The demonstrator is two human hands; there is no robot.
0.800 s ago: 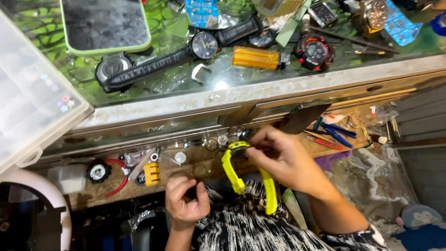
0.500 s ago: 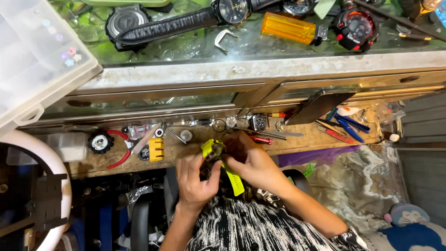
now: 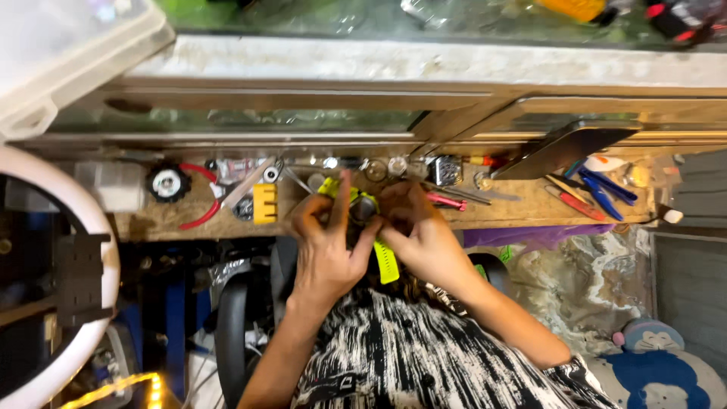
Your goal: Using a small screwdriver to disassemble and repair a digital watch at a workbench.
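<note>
A wristwatch with a bright yellow-green strap [image 3: 387, 263] is held between both my hands over the front edge of a wooden shelf [image 3: 522, 208]. My left hand [image 3: 329, 242] grips its left side, index finger stretched up over the watch body. My right hand [image 3: 416, 231] closes on the right side, with one strap end hanging down below my palms. The other strap end pokes out above my left fingers. The watch face is hidden by my fingers.
On the shelf lie a yellow block [image 3: 265, 203], a black round tool [image 3: 167, 182], red-handled pliers [image 3: 204, 216], pink tweezers [image 3: 447, 201], blue and red tools [image 3: 598, 193] and a dark phone [image 3: 564, 148]. A white ring light [image 3: 91, 227] stands left. A glass-topped counter edge [image 3: 424, 64] runs above.
The view has dropped, so the counter top with its watches has slid out of sight. My left hand came up and both hands closed on the watch, pulling it nearer to me.
</note>
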